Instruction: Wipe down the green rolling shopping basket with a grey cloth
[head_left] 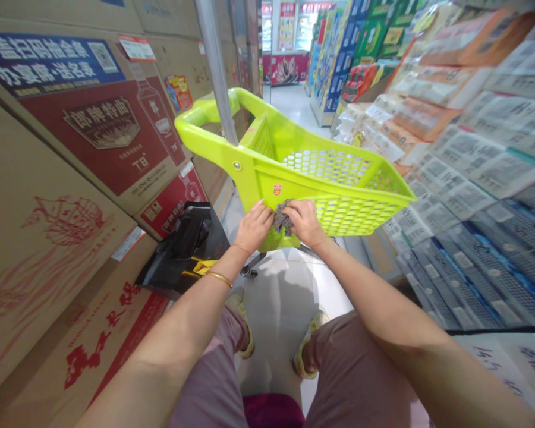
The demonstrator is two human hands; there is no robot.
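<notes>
A lime-green plastic shopping cart (267, 172) with honeycomb holes in its basket stands in front of me, a small red sticker (277, 189) on its side. A crumpled grey cloth (283, 217) is bunched under the fingers of my right hand (305, 222), pressed against the cart's side below the sticker. My left hand (255, 227), just left of the cloth, has its bent fingers closed on the cart's lower side. A gold bracelet (220, 277) circles my left wrist.
Stacked cardboard cartons (93, 125) wall the left side, with a black bag (182, 246) beside them. Packaged goods (481, 142) fill the right side. A metal pole (217, 71) rises in front of the cart's handle. Tiled floor (276, 333) runs between my shoes.
</notes>
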